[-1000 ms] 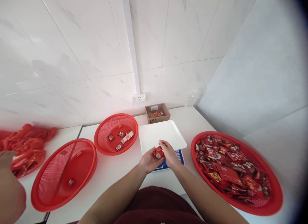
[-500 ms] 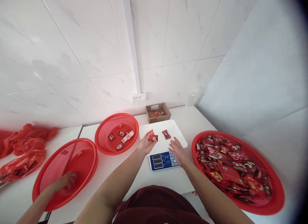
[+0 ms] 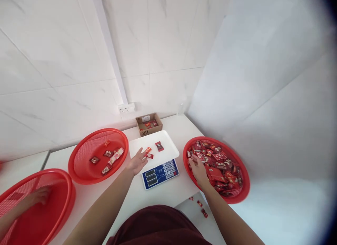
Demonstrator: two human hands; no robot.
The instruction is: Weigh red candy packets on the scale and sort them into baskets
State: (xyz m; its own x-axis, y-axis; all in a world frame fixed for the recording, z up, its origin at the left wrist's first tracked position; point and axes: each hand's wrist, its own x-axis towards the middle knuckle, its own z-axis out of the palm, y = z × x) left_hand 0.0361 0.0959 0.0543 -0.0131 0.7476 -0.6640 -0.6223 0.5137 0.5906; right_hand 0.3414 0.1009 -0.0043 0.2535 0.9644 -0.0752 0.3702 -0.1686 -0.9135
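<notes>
My left hand [image 3: 137, 162] is open, palm up, at the left edge of the white scale tray [image 3: 137, 146], just beside three small red candy packets [image 3: 152, 151] lying on the tray. My right hand [image 3: 198, 169] reaches into the red basket [image 3: 240, 192] full of red candy packets [image 3: 216, 164] on the right; its fingers curl down among them and I cannot tell whether they hold any. The blue-faced scale [image 3: 160, 173] stands between my two hands.
A red basket [image 3: 76, 167] with a few packets sits left of the scale. Another person's hand [image 3: 37, 196] rests in a third red basket [image 3: 63, 203] at far left. A small cardboard box [image 3: 149, 124] stands by the wall. Loose packets [image 3: 200, 206] lie near the table edge.
My left hand has let the red packets go onto the white tray and opened. My right hand moved right from the scale into the full basket. The view swung right.
</notes>
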